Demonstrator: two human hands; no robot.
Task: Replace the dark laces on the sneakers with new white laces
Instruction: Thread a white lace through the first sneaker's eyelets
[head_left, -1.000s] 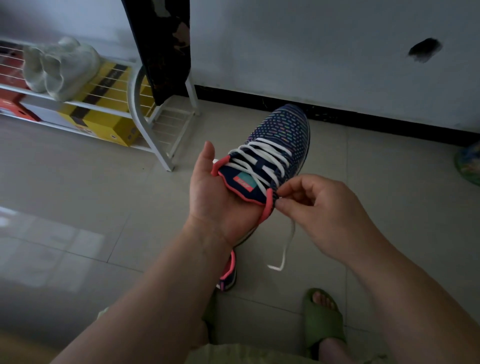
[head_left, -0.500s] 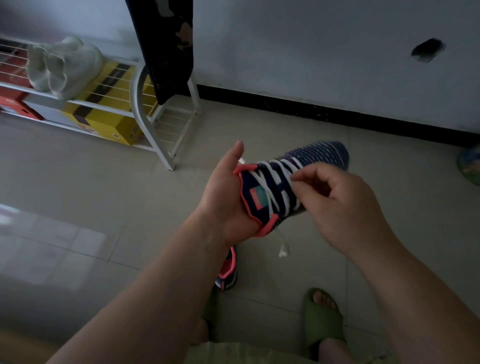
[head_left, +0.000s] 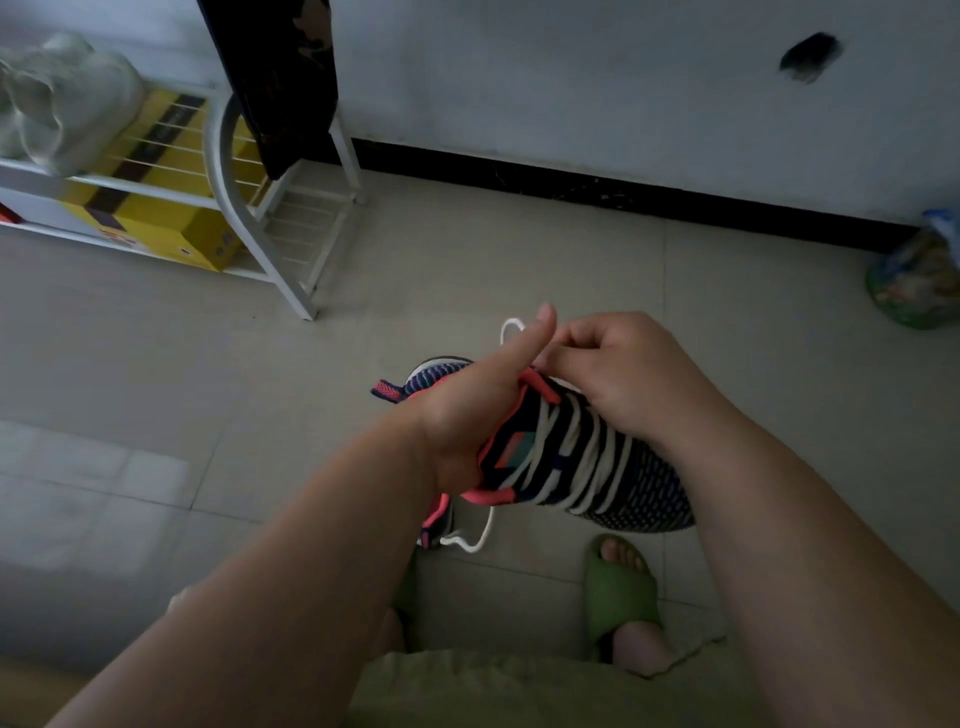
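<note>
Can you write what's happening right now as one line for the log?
left hand: holds sneaker | right hand: pinches white lace at top eyelet | stage: lacing

— What hides the sneaker (head_left: 597, 467)?
— The left hand (head_left: 467, 410) covers its heel; the right hand (head_left: 623, 374) hides the white lace (head_left: 511, 327) end.
— The rack (head_left: 156, 176)?
— Cut off at the left edge.

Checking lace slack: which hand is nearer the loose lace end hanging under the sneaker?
Left. The left hand holds the sneaker directly above the loose lace end; the right hand works higher, at the collar.
</note>
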